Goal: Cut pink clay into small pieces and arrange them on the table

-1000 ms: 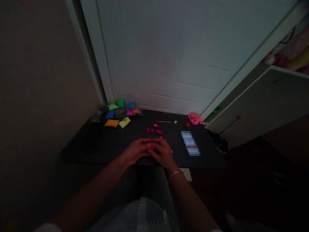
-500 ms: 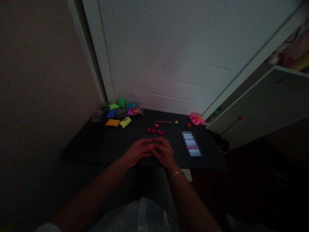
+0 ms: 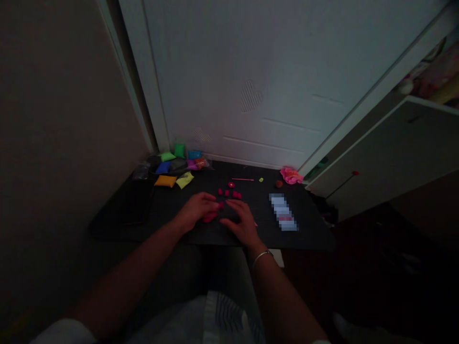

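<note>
1. My left hand (image 3: 194, 210) is low over the dark, wood-grained desk (image 3: 308, 234), its fingers curved over a soft-looking bright pink lump (image 3: 210, 218); I cannot tell whether they pinch it or only rest on it.
2. My right hand (image 3: 244, 224) is apart from the left, thumb and fingers spread with a gap between them. A thin silver-coloured bracelet (image 3: 261, 256) circles that wrist.
3. Between my hands, by the left fingertips, sits a small dark-pink piece (image 3: 221, 205).
4. Just beyond is a row of short, dark-pink chunks (image 3: 226, 193), the two on the right close together.
5. Behind them lie a rounded red-pink piece with a pale centre (image 3: 231, 185) and a slim pink stick (image 3: 243, 179).
6. Out to the right are a pixelated, pale rectangle (image 3: 283, 212), a brownish-red ball (image 3: 278, 184) and a ruffled pink object (image 3: 291, 175).
7. At the far left, an orange packet (image 3: 165, 181) and a yellow packet (image 3: 185, 180) lie before other coloured packets (image 3: 180, 151).
</note>
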### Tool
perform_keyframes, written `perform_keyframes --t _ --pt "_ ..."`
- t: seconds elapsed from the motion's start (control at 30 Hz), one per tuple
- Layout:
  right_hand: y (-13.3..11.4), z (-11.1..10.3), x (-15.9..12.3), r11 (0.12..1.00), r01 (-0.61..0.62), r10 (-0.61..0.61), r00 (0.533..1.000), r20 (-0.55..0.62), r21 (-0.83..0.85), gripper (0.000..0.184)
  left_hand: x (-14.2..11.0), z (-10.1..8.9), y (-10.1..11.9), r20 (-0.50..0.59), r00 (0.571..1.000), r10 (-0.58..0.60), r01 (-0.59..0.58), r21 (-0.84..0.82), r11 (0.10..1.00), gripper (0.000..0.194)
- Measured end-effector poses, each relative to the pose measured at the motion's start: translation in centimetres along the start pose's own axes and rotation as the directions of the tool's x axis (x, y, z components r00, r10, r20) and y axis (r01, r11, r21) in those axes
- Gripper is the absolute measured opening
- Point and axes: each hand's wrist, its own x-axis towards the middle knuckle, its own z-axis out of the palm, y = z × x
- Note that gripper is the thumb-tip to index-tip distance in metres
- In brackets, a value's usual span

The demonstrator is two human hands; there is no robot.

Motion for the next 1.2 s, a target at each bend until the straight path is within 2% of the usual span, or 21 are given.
perform_keyframes --t 0.07,0.17,0.23,0.37,0.53,0.63,0.8,0.93,1.03,1.1,1.2 --pt "0.3 0.1 0.1 0.997 -0.076 0.076 0.995 -0.065 0.003 0.038 1.7 -1.3 0.8 0.007 0.999 0.039 -0.039 0.203 0.978 0.027" --pt "0.8 0.4 0.3 0.980 -0.193 0.186 0.976 -0.109 -0.053 0.022 4.1 -2.4 1.6 0.143 0.989 0.045 -0.111 0.499 0.859 0.016" --pt "0.9 0.6 0.5 0.959 -0.256 0.243 0.963 -0.114 -0.119 0.018 5.2 -2.5 1.7 0.179 0.982 0.058 -0.151 0.570 0.808 0.014" --pt "0.6 1.6 1.1 0.914 -0.313 0.291 0.949 -0.121 -0.256 0.019 6.2 -2.0 1.9 0.231 0.967 0.104 -0.231 0.633 0.739 0.012" --pt "-0.8 2.7 2.4 0.806 -0.395 0.444 0.896 0.010 -0.440 0.028 6.9 -1.9 2.2 0.283 0.951 0.124 -0.294 0.701 0.650 0.005" --pt "-1.4 2.6 2.8 0.748 -0.419 0.506 0.862 0.035 -0.515 0.028 6.9 -2.3 1.8 0.261 0.950 0.171 -0.310 0.725 0.616 0.011" --pt "-1.6 2.0 2.6 0.699 -0.450 0.532 0.846 -0.016 -0.556 0.029 6.2 -3.0 0.4 0.174 0.946 0.273 -0.306 0.760 0.573 0.025" --pt "-1.5 1.9 2.4 0.694 -0.428 0.529 0.849 0.007 -0.578 0.029 5.7 -2.8 -0.8 0.095 0.906 0.413 -0.283 0.861 0.422 0.039" --pt "-1.4 2.0 2.3 0.698 -0.421 0.531 0.847 0.024 -0.580 0.028 5.5 -2.2 -1.5 0.086 0.864 0.496 -0.269 0.912 0.311 0.036" --pt "-1.4 2.1 2.3 0.695 -0.418 0.529 0.848 0.022 -0.584 0.028 5.5 -2.0 -1.7 0.109 0.864 0.492 -0.268 0.926 0.265 0.029" --pt "-1.3 2.1 2.2 0.684 -0.421 0.536 0.844 0.019 -0.596 0.029 5.3 -1.8 -1.2 0.185 0.889 0.420 -0.297 0.929 0.220 0.022"
